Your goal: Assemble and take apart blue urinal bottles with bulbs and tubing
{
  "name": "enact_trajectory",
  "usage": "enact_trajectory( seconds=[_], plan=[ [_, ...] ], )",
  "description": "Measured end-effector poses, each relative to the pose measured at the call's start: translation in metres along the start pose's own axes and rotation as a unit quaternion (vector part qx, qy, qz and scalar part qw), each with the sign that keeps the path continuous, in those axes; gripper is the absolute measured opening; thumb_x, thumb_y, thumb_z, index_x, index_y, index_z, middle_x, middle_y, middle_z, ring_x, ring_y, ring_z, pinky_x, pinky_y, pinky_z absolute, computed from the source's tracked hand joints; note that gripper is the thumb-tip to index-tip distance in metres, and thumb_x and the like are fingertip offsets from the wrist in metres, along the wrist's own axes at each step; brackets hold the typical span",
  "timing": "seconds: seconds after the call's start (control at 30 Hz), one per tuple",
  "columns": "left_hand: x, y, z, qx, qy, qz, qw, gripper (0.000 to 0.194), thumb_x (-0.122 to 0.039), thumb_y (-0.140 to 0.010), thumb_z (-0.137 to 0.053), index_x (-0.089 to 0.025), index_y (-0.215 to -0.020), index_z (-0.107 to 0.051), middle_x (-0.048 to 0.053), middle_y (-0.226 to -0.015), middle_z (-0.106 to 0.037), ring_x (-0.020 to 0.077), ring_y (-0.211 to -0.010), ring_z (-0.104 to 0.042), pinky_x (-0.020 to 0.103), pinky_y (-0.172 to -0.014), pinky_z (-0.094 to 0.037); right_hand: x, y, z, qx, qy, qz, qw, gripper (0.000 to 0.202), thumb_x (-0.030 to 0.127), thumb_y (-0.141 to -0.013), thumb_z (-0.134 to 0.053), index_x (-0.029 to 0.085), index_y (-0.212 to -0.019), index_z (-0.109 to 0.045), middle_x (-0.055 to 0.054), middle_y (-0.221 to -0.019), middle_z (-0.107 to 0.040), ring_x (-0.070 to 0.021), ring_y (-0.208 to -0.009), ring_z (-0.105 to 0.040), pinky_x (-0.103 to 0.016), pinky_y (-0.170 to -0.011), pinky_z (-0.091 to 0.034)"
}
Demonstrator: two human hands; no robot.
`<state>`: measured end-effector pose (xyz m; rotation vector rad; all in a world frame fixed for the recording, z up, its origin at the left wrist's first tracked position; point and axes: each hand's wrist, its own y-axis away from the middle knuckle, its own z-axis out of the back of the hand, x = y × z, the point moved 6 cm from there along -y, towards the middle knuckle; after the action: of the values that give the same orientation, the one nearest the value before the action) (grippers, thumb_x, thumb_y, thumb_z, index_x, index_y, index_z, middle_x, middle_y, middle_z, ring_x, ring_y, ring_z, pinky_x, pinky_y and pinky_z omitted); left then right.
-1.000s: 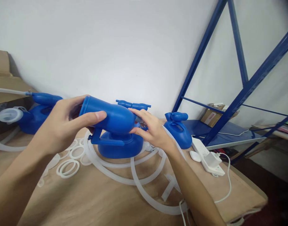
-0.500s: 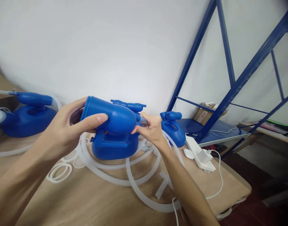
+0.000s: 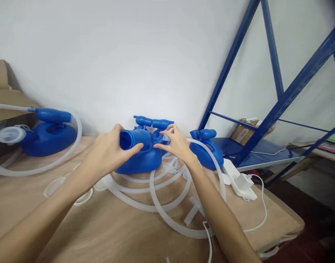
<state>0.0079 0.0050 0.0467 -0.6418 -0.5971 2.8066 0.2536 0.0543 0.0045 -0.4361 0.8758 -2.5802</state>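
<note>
My left hand (image 3: 110,149) is wrapped round a hollow blue cup-shaped part (image 3: 138,137) whose open mouth faces left. A blue container body (image 3: 145,160) stands on the table just below and behind that part; whether the two touch is unclear. At the right end of the cup, my right hand (image 3: 176,142) has its thumb and fingers curled together around a small pale piece, too small to tell. Right behind the hands, a pair of blue bulb-shaped parts (image 3: 153,122) sits in a row.
Clear hoses (image 3: 173,228) loop over the brown table (image 3: 115,233). Blue containers stand at the left (image 3: 51,138) and right (image 3: 208,153). White rings (image 3: 85,197) lie near my left forearm. A power strip (image 3: 238,182) and blue shelving (image 3: 266,120) are at the right.
The blue cup-shaped part has moved away from me and turned, so its mouth now shows. My left hand has moved right and away with it. The view has shifted a little left.
</note>
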Motion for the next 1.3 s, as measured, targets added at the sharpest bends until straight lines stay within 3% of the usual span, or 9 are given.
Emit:
enact_trajectory(
  seconds=[0.1,0.23,0.33,0.5,0.6,0.7,0.9,1.03,1.3],
  plan=[
    [0.003,-0.004,-0.01,-0.022,-0.005,0.016,1.0,0.062,-0.077,-0.081,-0.061,-0.021,-0.107,-0.054,0.005,-0.073,-0.064,0.0344,-0.075,-0.069,0.035,-0.06,-0.043,-0.016,0.001,-0.007,-0.005,-0.01,-0.069,0.998,0.067,0.067,-0.089,-0.074,0.023,-0.14,-0.069,-0.016,-0.152,-0.054,-0.0345,-0.132,-0.061,-0.047,-0.111,-0.051],
    [0.012,-0.011,-0.024,-0.025,0.0,0.019,0.999,0.064,-0.077,-0.083,-0.061,-0.019,-0.111,-0.055,0.006,-0.077,-0.065,0.034,-0.076,-0.068,0.034,-0.06,-0.041,-0.03,0.003,-0.027,0.088,-0.043,-0.131,0.986,0.068,0.061,-0.098,-0.064,0.022,-0.154,-0.056,-0.016,-0.156,-0.059,-0.0385,-0.142,-0.057,-0.053,-0.118,-0.044],
    [0.02,-0.017,-0.033,-0.021,-0.002,0.02,1.0,0.065,-0.078,-0.085,-0.06,-0.019,-0.111,-0.055,0.005,-0.075,-0.064,0.0338,-0.075,-0.067,0.034,-0.058,-0.04,-0.035,0.002,-0.032,0.105,-0.038,-0.134,0.985,0.057,0.051,-0.1,-0.063,0.02,-0.148,-0.061,-0.016,-0.141,-0.07,-0.0381,-0.131,-0.064,-0.05,-0.11,-0.048],
    [0.024,-0.02,-0.048,-0.029,0.001,0.014,0.999,0.068,-0.077,-0.085,-0.06,-0.018,-0.119,-0.052,0.005,-0.077,-0.066,0.0348,-0.077,-0.07,0.034,-0.06,-0.043,-0.033,-0.001,-0.022,0.124,-0.128,-0.107,0.978,0.036,0.054,-0.1,-0.058,0.02,-0.104,-0.07,-0.005,-0.095,-0.073,-0.0259,-0.09,-0.066,-0.037,-0.085,-0.049],
    [0.024,-0.02,-0.056,-0.042,0.001,-0.002,0.999,0.067,-0.073,-0.086,-0.062,-0.018,-0.122,-0.051,0.007,-0.083,-0.069,0.0356,-0.08,-0.072,0.036,-0.064,-0.048,-0.026,0.001,-0.015,0.158,-0.196,-0.072,0.965,0.035,0.057,-0.098,-0.059,0.022,-0.094,-0.063,-0.003,-0.1,-0.066,-0.0231,-0.095,-0.06,-0.035,-0.089,-0.046],
    [0.025,-0.023,-0.061,-0.058,0.058,-0.064,0.995,0.068,-0.069,-0.081,-0.07,-0.018,-0.122,-0.054,0.012,-0.106,-0.075,0.036,-0.096,-0.074,0.041,-0.08,-0.056,-0.021,0.004,-0.01,0.186,-0.234,-0.051,0.953,0.034,0.057,-0.095,-0.061,0.024,-0.093,-0.059,-0.003,-0.106,-0.062,-0.0231,-0.102,-0.056,-0.035,-0.094,-0.044],
    [0.044,-0.034,-0.086,0.029,0.277,-0.171,0.945,0.087,-0.068,-0.08,-0.076,-0.025,-0.151,-0.05,0.01,-0.155,-0.06,0.035,-0.14,-0.059,0.047,-0.116,-0.05,-0.018,0.004,-0.01,0.22,-0.209,-0.017,0.953,0.045,0.064,-0.097,-0.056,0.023,-0.08,-0.052,0.001,-0.084,-0.052,-0.0197,-0.084,-0.049,-0.033,-0.08,-0.038],
    [0.049,-0.035,-0.101,0.01,0.28,-0.194,0.94,0.087,-0.063,-0.087,-0.073,-0.023,-0.159,-0.045,0.012,-0.16,-0.057,0.0363,-0.148,-0.052,0.051,-0.125,-0.041,-0.013,0.002,-0.011,0.183,-0.237,-0.055,0.953,0.051,0.067,-0.099,-0.051,0.021,-0.077,-0.054,0.002,-0.077,-0.05,-0.0164,-0.074,-0.045,-0.031,-0.07,-0.034],
    [0.048,-0.03,-0.105,-0.021,0.239,-0.224,0.945,0.085,-0.055,-0.087,-0.074,-0.023,-0.16,-0.043,0.012,-0.155,-0.061,0.0368,-0.141,-0.06,0.05,-0.119,-0.049,-0.014,0.002,-0.021,0.177,-0.365,-0.107,0.908,0.05,0.061,-0.093,-0.062,0.022,-0.067,-0.046,0.006,-0.062,-0.038,-0.0113,-0.058,-0.032,-0.029,-0.058,-0.023]
  ],
)
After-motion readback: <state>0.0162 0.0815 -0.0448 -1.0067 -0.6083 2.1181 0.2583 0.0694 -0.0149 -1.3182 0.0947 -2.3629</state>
